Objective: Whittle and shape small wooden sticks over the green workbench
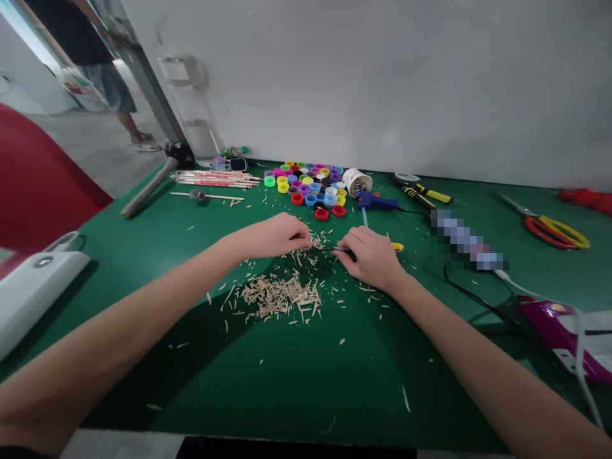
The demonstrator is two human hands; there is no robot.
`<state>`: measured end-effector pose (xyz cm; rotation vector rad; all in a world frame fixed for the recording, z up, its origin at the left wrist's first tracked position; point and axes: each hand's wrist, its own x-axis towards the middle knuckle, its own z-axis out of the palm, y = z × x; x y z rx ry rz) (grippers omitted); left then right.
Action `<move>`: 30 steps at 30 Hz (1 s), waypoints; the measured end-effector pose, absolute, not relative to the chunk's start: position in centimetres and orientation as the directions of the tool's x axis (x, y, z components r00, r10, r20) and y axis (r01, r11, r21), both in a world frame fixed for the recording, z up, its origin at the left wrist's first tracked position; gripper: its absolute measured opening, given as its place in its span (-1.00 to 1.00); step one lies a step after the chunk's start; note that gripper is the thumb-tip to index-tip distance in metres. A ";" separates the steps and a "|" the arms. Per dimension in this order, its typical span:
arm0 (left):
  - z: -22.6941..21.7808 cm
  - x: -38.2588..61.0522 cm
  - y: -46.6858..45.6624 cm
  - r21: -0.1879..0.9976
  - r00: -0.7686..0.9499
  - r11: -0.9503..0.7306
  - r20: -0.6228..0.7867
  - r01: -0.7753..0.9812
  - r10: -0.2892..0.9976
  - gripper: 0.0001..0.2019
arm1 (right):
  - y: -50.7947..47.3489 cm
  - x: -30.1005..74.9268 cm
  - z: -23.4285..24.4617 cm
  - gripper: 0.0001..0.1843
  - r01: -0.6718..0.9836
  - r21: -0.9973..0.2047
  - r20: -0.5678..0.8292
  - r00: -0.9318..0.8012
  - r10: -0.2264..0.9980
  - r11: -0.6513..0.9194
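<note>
Right hand [370, 258]: grip clamped on knife [339, 248], over desk [287, 389], beyond chip pile [280, 295]. Left hand [275, 236]: fingertips [305, 243] together, can't tell on what. Knife points their way; a slip could cut them.

No readable text, brand, number or sign anywhere. Pixelated patch [468, 242], right side of counter [306, 376]: any print there masked. White cup [351, 176], far edge near wall [382, 83]: any marking too small to read. Purple case [549, 322], far right: pale patches, no legible letters. Red-and-white sticks [217, 178], far left: coloured marks, too small to read. Dark screen [238, 164] behind sticks: nothing legible.
</note>
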<state>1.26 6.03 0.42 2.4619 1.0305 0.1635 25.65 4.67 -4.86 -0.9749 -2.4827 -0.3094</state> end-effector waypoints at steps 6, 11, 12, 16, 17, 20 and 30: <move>0.6 1.5 5.9 0.476 0.720 -0.613 -0.065 0.631 0.691 -0.66 | 4.7 25.5 -4.8 -0.78 0.683 0.032 0.433 -0.667 0.606 0.730; 0.6 1.4 6.0 0.470 0.718 -0.610 -0.074 0.637 0.692 -0.66 | 4.6 25.5 -4.7 -0.79 0.687 0.030 0.495 -0.641 0.586 0.726; 0.5 1.4 6.0 0.474 0.722 -0.614 -0.069 0.632 0.689 -0.67 | 4.7 25.5 -4.7 -0.79 0.689 0.033 0.487 -0.644 0.590 0.724; 0.5 1.5 5.9 0.481 0.744 -0.631 -0.072 0.609 0.664 -0.72 | 4.7 25.4 -4.8 -0.77 0.692 0.037 0.430 -0.663 0.613 0.721; 0.5 1.5 5.9 0.482 0.746 -0.631 -0.075 0.608 0.661 -0.72 | 4.7 25.4 -4.8 -0.77 0.693 0.037 0.432 -0.661 0.614 0.720; 0.4 1.6 6.0 0.489 0.739 -0.621 -0.075 0.613 0.670 -0.73 | 4.7 25.4 -4.8 -0.79 0.697 0.035 0.472 -0.643 0.603 0.716; 0.7 1.7 6.0 0.494 0.724 -0.601 -0.090 0.629 0.684 -0.72 | 4.6 25.4 -4.7 -0.78 0.698 0.042 0.473 -0.644 0.602 0.714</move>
